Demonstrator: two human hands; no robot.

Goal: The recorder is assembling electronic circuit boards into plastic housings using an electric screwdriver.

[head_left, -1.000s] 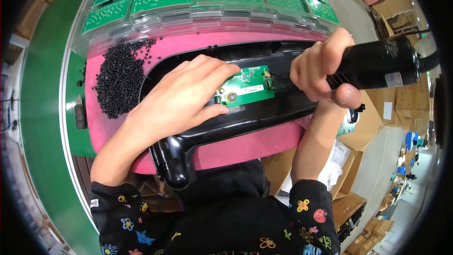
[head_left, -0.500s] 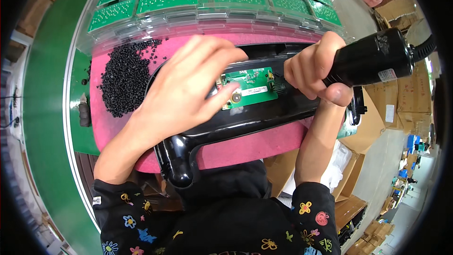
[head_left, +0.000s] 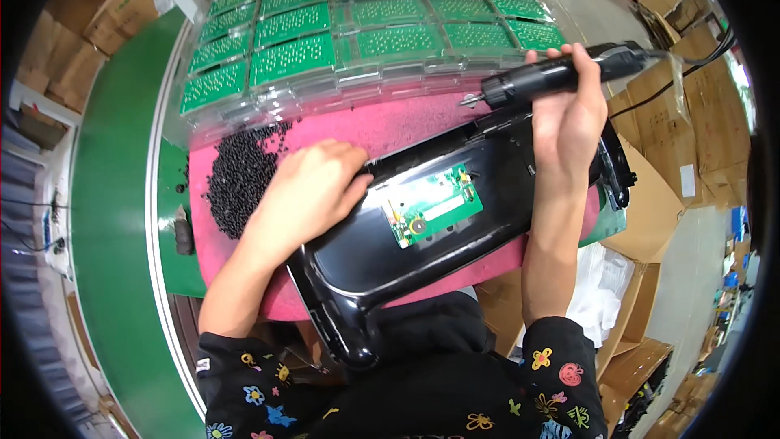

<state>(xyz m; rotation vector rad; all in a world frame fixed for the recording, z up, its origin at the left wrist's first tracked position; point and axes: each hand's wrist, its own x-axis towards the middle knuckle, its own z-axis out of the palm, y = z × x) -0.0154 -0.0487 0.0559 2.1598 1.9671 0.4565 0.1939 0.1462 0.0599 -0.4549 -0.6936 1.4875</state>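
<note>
A glossy black plastic housing point(head_left: 345, 258) lies across the pink mat, tilted in view, with a stubby arm pointing toward me at its left end. On its middle sits a green circuit board point(head_left: 443, 210) with a small round part at one corner. My left hand point(head_left: 313, 187) is closed at the housing's far left edge, thumb over the rim; its fingertips are partly hidden. In my right hand point(head_left: 566, 118) is a black electric screwdriver point(head_left: 520, 84), held nearly level above the housing's far right side, its bit pointing left and clear of the board.
A heap of small black screws or pellets point(head_left: 241, 179) lies on the pink mat point(head_left: 398, 120), left of the housing. Stacked clear trays point(head_left: 325, 85) of green boards stand behind. The screwdriver's cable point(head_left: 699, 65) runs off right. Cardboard boxes point(head_left: 642, 195) stand at the right.
My right hand has turned the screwdriver away from beside the board to the housing's far side. My left hand has moved off the board to the housing's edge. The housing appears more slanted.
</note>
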